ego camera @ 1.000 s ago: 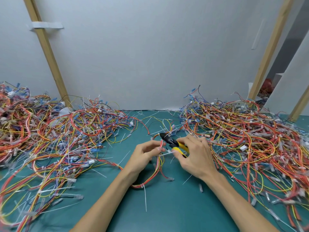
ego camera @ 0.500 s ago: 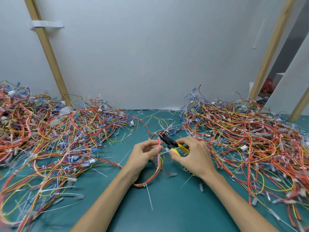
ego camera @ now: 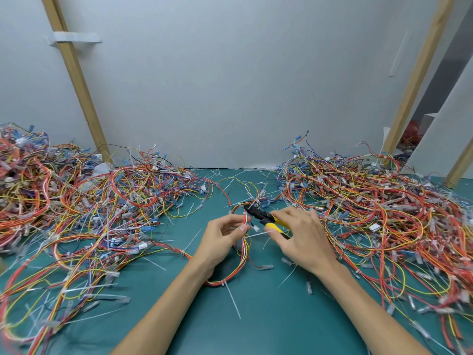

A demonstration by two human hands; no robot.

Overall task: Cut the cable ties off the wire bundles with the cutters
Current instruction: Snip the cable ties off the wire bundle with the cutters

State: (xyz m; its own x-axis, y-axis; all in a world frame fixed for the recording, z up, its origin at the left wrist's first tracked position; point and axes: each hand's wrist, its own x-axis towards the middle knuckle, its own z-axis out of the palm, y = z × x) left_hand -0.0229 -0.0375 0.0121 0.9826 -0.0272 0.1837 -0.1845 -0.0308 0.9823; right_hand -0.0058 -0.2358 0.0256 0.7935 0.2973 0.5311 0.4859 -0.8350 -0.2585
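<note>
Mid-job on this one. My left hand (ego camera: 222, 234) pinches a wire bundle (ego camera: 244, 254) over the middle of the green table (ego camera: 256, 329). My right hand (ego camera: 302, 239) is wrapped round the cutters (ego camera: 261, 217), hands nearly touching, nose up against the wires. A white cable tie (ego camera: 256, 234) sticks out just under the nose. Next move, I reckon: bite only that tie, no wire. There's a second tie (ego camera: 225, 283) lower on the loop for after.

Teal table (ego camera: 256, 329), white wall (ego camera: 230, 85), wooden batten (ego camera: 76, 80).
</note>
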